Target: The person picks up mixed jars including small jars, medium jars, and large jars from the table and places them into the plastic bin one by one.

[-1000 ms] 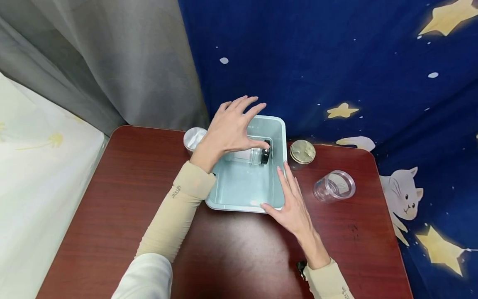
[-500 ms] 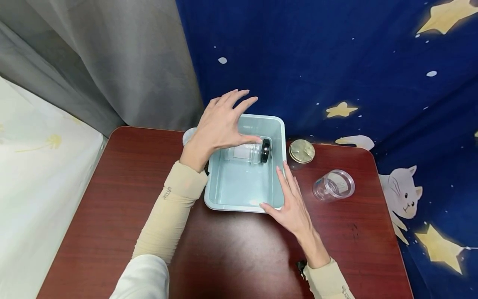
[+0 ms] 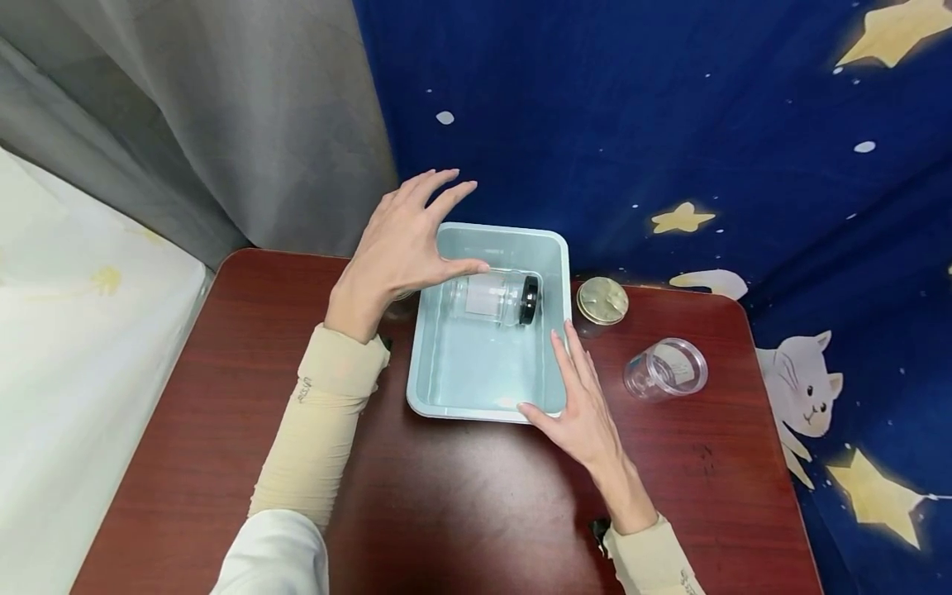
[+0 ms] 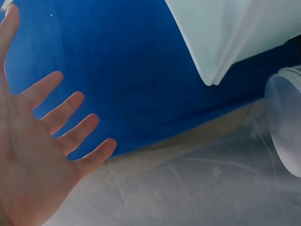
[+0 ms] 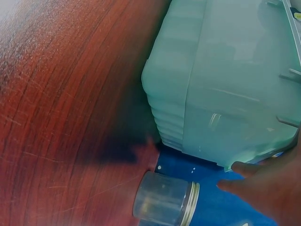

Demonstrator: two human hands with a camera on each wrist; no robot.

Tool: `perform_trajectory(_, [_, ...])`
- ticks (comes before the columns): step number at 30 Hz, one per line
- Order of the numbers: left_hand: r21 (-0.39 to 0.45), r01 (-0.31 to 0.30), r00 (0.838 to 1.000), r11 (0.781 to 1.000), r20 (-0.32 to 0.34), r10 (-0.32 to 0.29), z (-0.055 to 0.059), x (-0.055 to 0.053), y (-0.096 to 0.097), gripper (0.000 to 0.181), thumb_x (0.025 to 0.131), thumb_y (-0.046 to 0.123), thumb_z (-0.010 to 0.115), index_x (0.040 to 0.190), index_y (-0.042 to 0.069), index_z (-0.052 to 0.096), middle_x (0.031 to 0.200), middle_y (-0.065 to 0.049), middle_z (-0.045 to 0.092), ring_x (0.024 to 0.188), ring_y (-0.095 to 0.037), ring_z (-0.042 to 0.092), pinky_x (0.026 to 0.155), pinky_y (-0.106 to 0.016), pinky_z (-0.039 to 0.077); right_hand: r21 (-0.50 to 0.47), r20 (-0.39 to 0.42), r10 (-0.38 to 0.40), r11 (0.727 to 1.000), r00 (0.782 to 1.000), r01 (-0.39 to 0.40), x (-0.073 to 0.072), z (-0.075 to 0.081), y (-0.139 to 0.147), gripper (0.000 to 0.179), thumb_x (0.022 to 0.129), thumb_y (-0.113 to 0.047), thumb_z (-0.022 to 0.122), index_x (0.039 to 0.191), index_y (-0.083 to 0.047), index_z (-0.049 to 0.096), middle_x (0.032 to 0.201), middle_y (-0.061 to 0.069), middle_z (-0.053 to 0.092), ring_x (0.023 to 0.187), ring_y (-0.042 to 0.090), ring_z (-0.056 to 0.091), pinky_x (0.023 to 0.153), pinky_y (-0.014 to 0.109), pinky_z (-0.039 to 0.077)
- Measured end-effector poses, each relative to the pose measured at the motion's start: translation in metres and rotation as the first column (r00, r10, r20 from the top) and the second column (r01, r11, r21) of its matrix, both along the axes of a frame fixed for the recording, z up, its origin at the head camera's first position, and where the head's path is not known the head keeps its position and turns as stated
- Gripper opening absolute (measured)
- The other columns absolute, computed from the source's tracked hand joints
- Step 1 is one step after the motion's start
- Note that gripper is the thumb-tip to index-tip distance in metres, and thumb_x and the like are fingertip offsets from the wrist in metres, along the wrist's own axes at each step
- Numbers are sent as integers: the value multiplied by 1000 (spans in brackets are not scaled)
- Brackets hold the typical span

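Note:
A light blue plastic bin (image 3: 476, 372) stands on the table in the head view. Inside it, towards the back, a clear jar (image 3: 483, 296) with a black lid (image 3: 529, 300) and a white label lies on its side. My left hand (image 3: 394, 252) hovers over the bin's back left corner, fingers spread and holding nothing; the left wrist view shows its bare palm (image 4: 33, 150). My right hand (image 3: 583, 413) rests at the bin's front right corner, thumb at the front rim and straight fingers along the right side. Its fingertips also touch the bin wall (image 5: 221, 94) in the right wrist view.
Right of the bin stands a jar with a gold-coloured lid (image 3: 602, 301), and farther right a clear open-looking jar (image 3: 665, 370). Another jar (image 3: 402, 307) at the bin's left is mostly hidden behind my left wrist. Curtains hang behind the table (image 3: 446, 504).
My left hand has moved left and slightly back, away from above the black-lidded jar, uncovering more of it. The right hand, the bin and the jars have stayed in place.

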State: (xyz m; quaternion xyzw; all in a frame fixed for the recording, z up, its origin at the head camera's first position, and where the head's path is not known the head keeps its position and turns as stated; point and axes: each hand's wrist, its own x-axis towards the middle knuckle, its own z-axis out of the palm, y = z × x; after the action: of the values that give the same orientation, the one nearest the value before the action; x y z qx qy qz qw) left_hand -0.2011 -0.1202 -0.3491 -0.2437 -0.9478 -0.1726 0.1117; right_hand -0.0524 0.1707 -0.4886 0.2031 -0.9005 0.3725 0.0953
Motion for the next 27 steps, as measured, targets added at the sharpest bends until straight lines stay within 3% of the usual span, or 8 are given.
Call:
perform_trajectory(12, [80,14,1000,997,-20,-13,-3,2,-18,102,71,76,70,154,27,39,159,1,31,146,-23,27,110,-53,31,-16,-7,2,1000,1000,-2,-1,0,-1,101,82,-59,72,158,-11,27,165,10,14,149,29,21,115,60,17])
perform_trajectory(20, [149,-42,996,988,-77,54,-20,5,-39,101,68,71,77,152,27,42,157,0,36,141,-25,35,106,-55,36,-5,-4,1,1000,1000,-2,-1,-1,-3,100,85,-73,56,159,-13,25,166,9,13,150,26,19,116,57,17])
perform_trajectory(27, [153,-79,994,985,-64,90,-34,9,-50,100,70,74,73,153,28,41,157,1,35,140,-26,36,105,-54,35,1,-7,0,1000,1000,0,-1,-1,-2,101,85,-74,55,158,-12,26,166,8,13,150,26,19,118,53,16])
